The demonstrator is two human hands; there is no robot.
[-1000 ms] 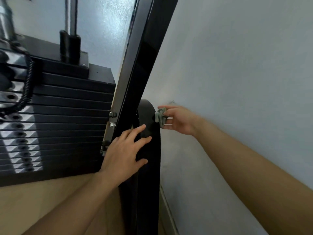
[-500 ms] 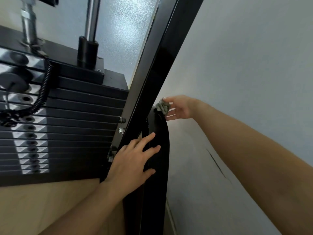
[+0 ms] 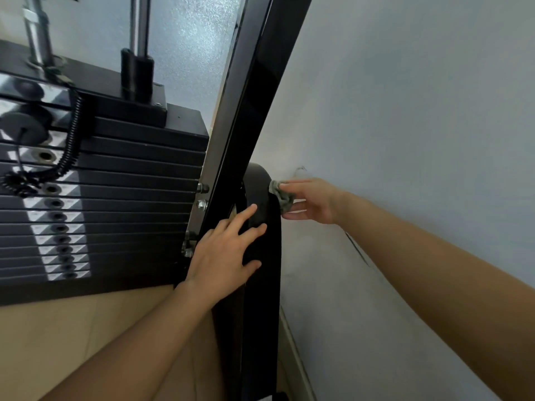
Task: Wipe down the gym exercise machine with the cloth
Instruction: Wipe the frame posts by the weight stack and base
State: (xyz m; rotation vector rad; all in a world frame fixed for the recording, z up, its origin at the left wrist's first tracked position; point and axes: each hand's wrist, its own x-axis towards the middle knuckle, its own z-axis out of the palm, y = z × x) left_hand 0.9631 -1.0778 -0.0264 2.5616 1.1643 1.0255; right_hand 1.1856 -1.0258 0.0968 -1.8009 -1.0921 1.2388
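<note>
Pale wall (image 3: 405, 111) close on rt: cloth (image 3: 280, 196), pinched in rt hand (image 3: 315, 202), is being drawn from crown down wall-side edge of black guard (image 3: 256, 183); lt hand (image 3: 223, 256) is being rested flat on it, fingers straight. Wiping is progressing.

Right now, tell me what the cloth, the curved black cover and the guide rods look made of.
Cloth: soft grey fabric, bunched and fuzzy, probably microfibre or terry. Curved black cover: smooth, dull sheen, plastic or painted metal; cannot tell. Guide rods: polished chromed steel, by their bright shine.

Pale wall (image 3: 405, 96), tan floor (image 3: 58, 328), baseboard (image 3: 295, 357)
</note>
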